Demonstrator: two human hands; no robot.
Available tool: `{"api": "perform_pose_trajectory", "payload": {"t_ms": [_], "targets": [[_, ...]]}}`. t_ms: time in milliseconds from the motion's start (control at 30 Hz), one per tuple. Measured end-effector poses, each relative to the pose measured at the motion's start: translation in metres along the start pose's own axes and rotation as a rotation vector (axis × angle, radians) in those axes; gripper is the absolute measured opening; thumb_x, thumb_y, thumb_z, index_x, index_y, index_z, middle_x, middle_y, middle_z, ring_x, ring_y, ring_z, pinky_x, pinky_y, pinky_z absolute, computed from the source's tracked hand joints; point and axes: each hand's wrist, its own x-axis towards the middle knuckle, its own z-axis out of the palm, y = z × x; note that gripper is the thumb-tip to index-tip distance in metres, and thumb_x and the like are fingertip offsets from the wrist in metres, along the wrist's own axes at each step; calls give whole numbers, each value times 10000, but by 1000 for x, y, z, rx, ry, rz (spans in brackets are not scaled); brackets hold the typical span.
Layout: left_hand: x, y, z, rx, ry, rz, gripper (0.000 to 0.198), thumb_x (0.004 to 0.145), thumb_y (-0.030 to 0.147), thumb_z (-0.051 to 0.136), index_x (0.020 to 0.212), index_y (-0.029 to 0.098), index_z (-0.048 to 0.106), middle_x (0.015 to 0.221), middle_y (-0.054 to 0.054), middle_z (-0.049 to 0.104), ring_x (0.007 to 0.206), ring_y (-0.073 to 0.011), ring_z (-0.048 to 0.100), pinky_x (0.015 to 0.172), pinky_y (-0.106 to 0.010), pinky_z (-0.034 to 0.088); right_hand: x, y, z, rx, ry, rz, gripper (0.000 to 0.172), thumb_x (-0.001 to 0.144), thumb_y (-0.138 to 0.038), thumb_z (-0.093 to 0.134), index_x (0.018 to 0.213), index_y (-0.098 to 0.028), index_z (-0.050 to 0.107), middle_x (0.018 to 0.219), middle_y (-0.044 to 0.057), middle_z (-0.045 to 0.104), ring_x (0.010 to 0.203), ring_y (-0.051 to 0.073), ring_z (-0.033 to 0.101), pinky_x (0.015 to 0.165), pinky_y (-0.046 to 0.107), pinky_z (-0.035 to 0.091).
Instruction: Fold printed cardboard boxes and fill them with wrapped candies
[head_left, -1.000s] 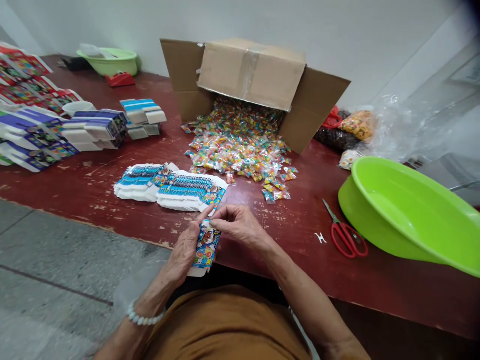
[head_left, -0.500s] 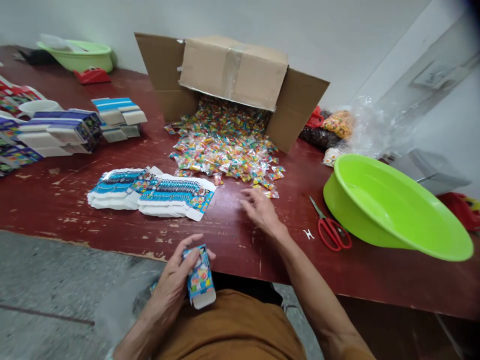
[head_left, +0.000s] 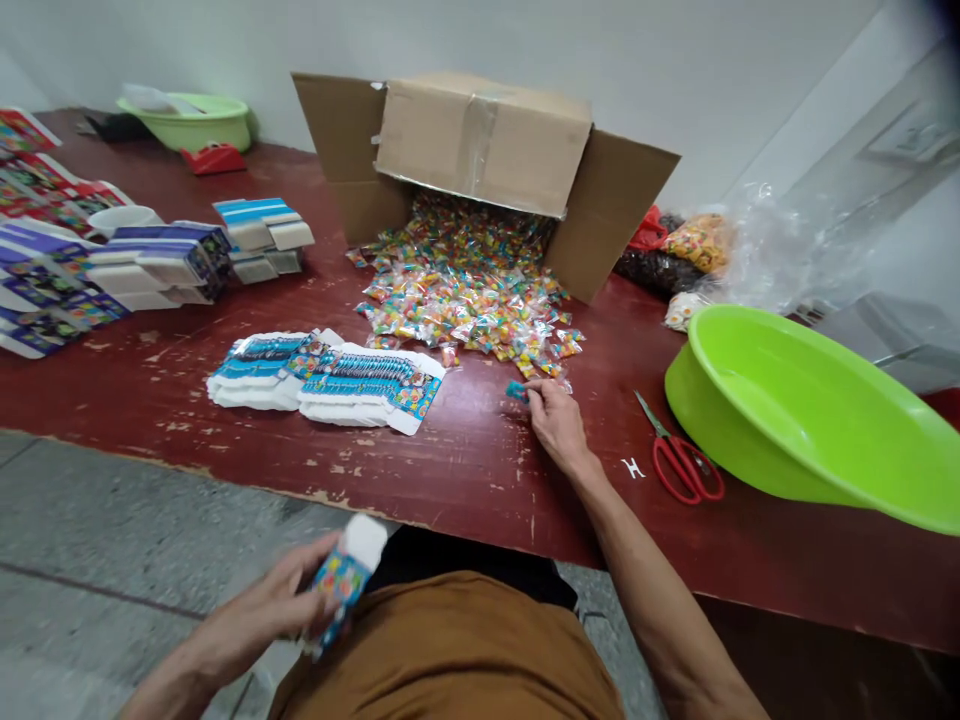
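Observation:
My left hand (head_left: 281, 600) is closed around a small blue printed carton (head_left: 341, 585), held in front of the table edge near my body. The carton is tilted, and its white end flap (head_left: 365, 542) now points up and away. Over the table, my right hand (head_left: 559, 420) pinches a small blue packet (head_left: 516, 390) between thumb and fingertips. Just beyond it spreads a heap of clear-wrapped colourful candies (head_left: 465, 305), spilling from a cardboard box (head_left: 480, 140) lying on its side. To the left lie two rows of flat blue cartons (head_left: 352, 385), overlapping one another.
Red-handled scissors (head_left: 686, 468) and a white H-shaped scrap (head_left: 632, 468) lie right of my right arm. A large green basin (head_left: 810, 400) stands tilted farther right. Purple and white cartons (head_left: 157, 260) are stacked at left. A red tape dispenser (head_left: 214, 158) sits behind.
My right hand has moved slightly right and now holds a small blue packet. My left hand has moved left and down, turning the carton so its white flap faces up.

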Motion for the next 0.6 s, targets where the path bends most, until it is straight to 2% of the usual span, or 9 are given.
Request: {"api": "perform_pose_trajectory", "payload": {"t_ms": [67,100,200,300,400,500,600], "targets": [[6,19,17,-96,-1,89,548,722,439,729,1195,231,549,1018,-68,723,760,-226,677,629,-288,459,-11,-22,-6,171,-83,-22,269,988,-256,394,1043,-181,646,913,69,696,763,187,635,713,306,508],[9,28,26,-131,30,142,515,741,423,706,1180,222,529,950,-63,727,744,-216,678,626,-277,448,-18,-35,-8,297,-158,-56,263,996,-269,401,1056,-189,645,895,50,692,717,166,629,670,283,504],[19,48,48,-168,46,234,427,745,320,657,1129,210,503,825,-13,698,662,-161,638,624,-260,437,-36,-73,-9,530,-322,-275,219,995,-223,446,1047,-205,657,873,30,641,738,141,615,683,263,498],[23,57,63,-148,4,265,407,725,222,593,1119,217,489,793,30,659,607,-118,571,622,-256,443,-45,-95,-3,482,-331,-494,244,998,-146,429,1041,-203,662,916,48,596,835,145,599,742,265,496],[24,60,74,-122,-28,291,413,710,204,573,1111,221,474,764,47,628,584,-113,540,582,-249,431,-46,-101,4,420,-370,-599,251,994,-113,414,1068,-185,643,965,74,609,851,157,594,742,278,503],[27,62,82,-149,-41,332,393,693,193,563,1074,215,469,747,45,620,570,-117,541,563,-252,431,-48,-106,7,486,-357,-627,197,985,-125,447,1075,-167,617,979,84,652,872,164,617,773,289,511],[33,63,88,-202,-38,368,392,699,186,565,1077,211,466,752,30,646,561,-123,572,555,-250,436,-50,-113,7,580,-275,-476,159,952,-119,497,1043,-177,614,917,49,679,799,142,630,734,260,500]]}}
